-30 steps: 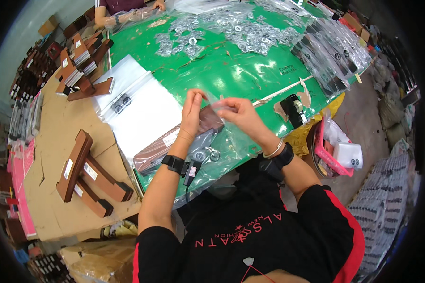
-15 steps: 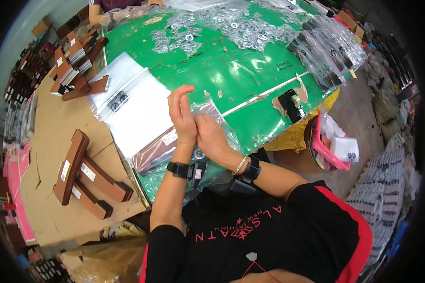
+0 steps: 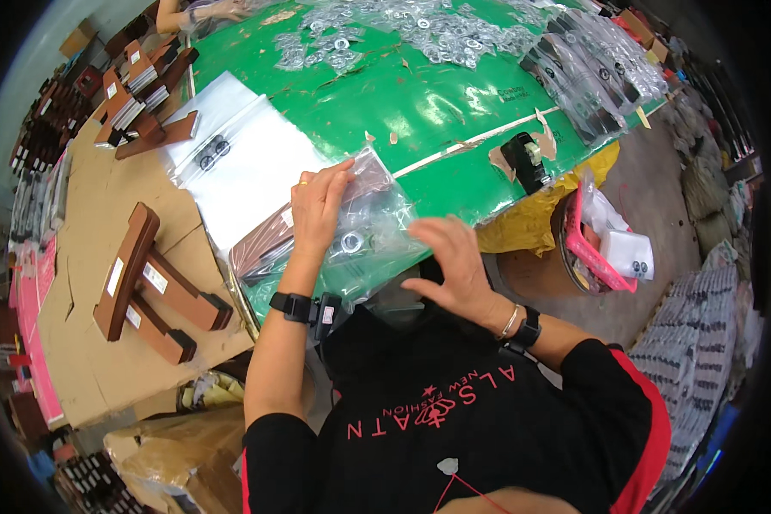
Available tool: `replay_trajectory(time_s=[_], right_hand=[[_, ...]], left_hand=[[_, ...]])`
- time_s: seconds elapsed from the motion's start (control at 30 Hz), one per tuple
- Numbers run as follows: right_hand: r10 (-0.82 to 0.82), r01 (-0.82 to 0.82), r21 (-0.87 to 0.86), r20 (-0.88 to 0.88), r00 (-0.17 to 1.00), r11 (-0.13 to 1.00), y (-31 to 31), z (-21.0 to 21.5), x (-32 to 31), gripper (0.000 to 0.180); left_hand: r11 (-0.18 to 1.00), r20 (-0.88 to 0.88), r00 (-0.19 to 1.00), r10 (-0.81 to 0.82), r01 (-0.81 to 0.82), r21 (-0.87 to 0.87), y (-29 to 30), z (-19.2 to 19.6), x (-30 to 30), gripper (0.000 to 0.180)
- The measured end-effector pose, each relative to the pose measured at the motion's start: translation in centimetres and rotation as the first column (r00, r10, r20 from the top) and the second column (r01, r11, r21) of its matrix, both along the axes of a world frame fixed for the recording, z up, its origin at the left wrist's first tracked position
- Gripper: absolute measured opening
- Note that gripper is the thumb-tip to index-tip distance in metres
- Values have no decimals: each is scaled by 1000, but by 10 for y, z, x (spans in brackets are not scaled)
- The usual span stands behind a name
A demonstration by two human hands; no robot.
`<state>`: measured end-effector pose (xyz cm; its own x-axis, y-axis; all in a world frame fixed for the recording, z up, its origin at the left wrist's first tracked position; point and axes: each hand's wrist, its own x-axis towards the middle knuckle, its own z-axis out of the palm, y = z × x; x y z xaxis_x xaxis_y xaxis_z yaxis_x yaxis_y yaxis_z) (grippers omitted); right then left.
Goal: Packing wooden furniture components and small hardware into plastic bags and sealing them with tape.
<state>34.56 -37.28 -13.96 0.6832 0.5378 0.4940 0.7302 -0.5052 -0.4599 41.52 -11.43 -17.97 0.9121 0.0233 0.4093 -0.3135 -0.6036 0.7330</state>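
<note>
Nearest, right of centre in the frame, the right hand point(image 3: 458, 270) is spread, thumb well apart from the fingers, just beside the lower right edge of a clear, crinkled plastic bag point(image 3: 387, 212); whether a fingertip touches the film cannot be told. Left of it, near the middle of the frame, the left hand point(image 3: 317, 210) lies across the bag with its fingers stretched and close together; whether its hidden thumb pinches any film cannot be told. The bag lies on the green-covered desk point(image 3: 437, 128) around a long, flat brown piece point(image 3: 261, 244) that slants from centre left up to the middle, and a small packet with a pale ring point(image 3: 351, 242) shows near its lower edge. To handle this well, the left hand should probably press lightly on the firm brown piece, as the thin film looks apt to slide and wrinkle; the right hand could then smooth the loose edge outward with a flat palm, clear of the ring packet. A little farther, at upper left of centre, a stack of flat, whitish plastic bags point(image 3: 248, 146) lies just beside the work, so gentle sideways strokes seem wise. Beyond, at upper centre, spread clear packets with rings point(image 3: 467, 43) lie well apart.
</note>
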Motion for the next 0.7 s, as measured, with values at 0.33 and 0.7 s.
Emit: replay_trajectory(time_s=[0.33,0.7], right_hand=[[-237,268,163,-188,953,949,2,-69,19,16],[-156,267,259,-381,911,928,-19,-45,19,35]], left_hand=[[957,24,999,43,-48,287,-6,-2,-7,75],[933,-14,1000,25,-18,358,-4,-2,-6,91]])
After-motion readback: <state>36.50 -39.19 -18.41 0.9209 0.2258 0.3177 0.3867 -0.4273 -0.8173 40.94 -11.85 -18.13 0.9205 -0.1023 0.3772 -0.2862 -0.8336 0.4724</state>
